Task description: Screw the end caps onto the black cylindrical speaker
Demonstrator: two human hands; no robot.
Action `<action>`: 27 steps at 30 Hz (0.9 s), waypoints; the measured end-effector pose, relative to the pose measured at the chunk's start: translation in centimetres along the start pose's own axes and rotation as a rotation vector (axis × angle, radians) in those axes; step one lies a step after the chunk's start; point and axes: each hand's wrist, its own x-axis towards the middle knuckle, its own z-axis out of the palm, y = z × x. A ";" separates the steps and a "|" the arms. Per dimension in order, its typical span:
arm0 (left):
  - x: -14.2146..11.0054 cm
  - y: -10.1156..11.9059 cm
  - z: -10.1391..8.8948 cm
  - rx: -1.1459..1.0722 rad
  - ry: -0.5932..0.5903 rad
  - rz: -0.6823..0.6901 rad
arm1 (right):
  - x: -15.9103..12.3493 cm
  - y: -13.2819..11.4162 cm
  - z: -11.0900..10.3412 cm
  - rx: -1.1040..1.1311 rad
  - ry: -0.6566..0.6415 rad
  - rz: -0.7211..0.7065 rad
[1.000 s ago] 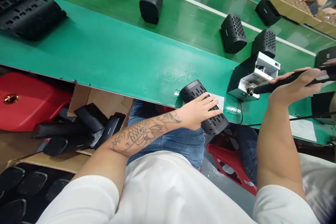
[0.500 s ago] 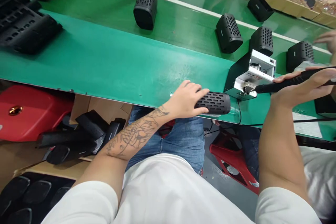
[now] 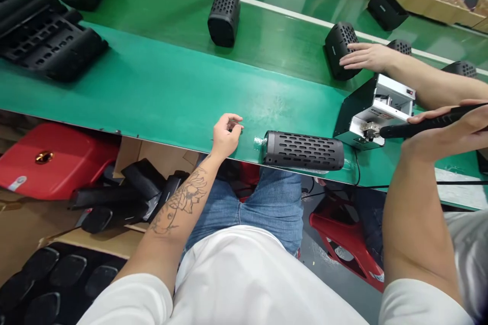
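**Left hand off the speaker shell, driver at the feeder**

Your left hand [image 3: 225, 134] has come off the black perforated speaker shell [image 3: 304, 151] and now sits just left of it at the near edge of the green bench [image 3: 160, 91], fingers loosely curled, thumb and forefinger nearly meeting, holding nothing that you can make out. That shell lies on its side, lengthwise along the bench edge at lower centre of the frame, apart from both hands.

Your right hand [image 3: 453, 129], at the right edge of the frame, is wrapped around a black electric screwdriver [image 3: 423, 124] (held nearly level), its tip at the front of the small white-and-black screw feeder [image 3: 375, 111] that stands just right of the shell.

Another person's hand [image 3: 368, 57] has reached in from the upper right and rests on one of the upright speaker units [image 3: 337, 51] on the darker conveyor belt [image 3: 274, 25]; a second unit [image 3: 224, 15] stands upper centre. Black housing parts [image 3: 46, 40] lie stacked in the upper left. Below the bench on the left sit a red stool [image 3: 57, 162] and a cardboard box [image 3: 160, 150] of black parts.
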 end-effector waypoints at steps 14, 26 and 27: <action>-0.1 0.1 -0.1 -0.045 -0.044 0.003 | 0.6 1.3 -0.7 0.007 -0.013 -0.066; 0.0 -0.3 -0.2 -0.003 -0.050 0.007 | 0.0 0.8 -0.9 0.132 -0.020 -0.064; 0.0 -0.2 -0.2 -0.006 -0.051 0.006 | 0.0 0.7 -0.8 0.130 -0.029 -0.058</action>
